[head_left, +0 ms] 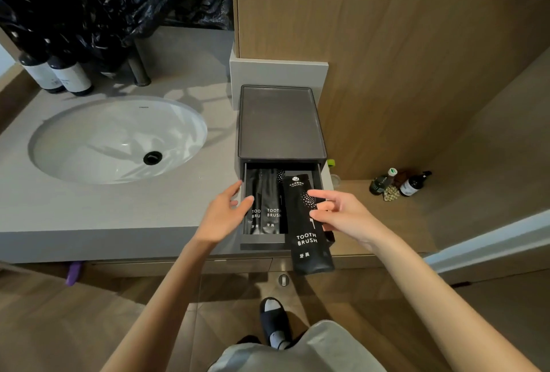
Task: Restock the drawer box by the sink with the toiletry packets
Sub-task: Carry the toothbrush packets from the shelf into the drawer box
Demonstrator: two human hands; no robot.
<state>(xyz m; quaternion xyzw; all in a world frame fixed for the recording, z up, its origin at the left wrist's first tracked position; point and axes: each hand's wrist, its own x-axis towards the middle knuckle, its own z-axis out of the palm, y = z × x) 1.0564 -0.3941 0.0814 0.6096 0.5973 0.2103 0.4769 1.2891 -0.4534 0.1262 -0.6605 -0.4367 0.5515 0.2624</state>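
Loading the drawer [265, 243]: right hand [339, 214] fingers pinch a packet [306, 240] overhanging its front; left hand [223, 214] fingers apart. Next, slide it beside the two inside.

The drawer box [281, 124] was seen in dark grey, and the toothbrush packet [308, 228] in black with white lettering and a white dotted motif. The bench [89, 208] was coloured pale grey, the sink [89, 139] white with a black drain [152, 158]. The wall panel [401, 44] was patterned in light brown wood grain.
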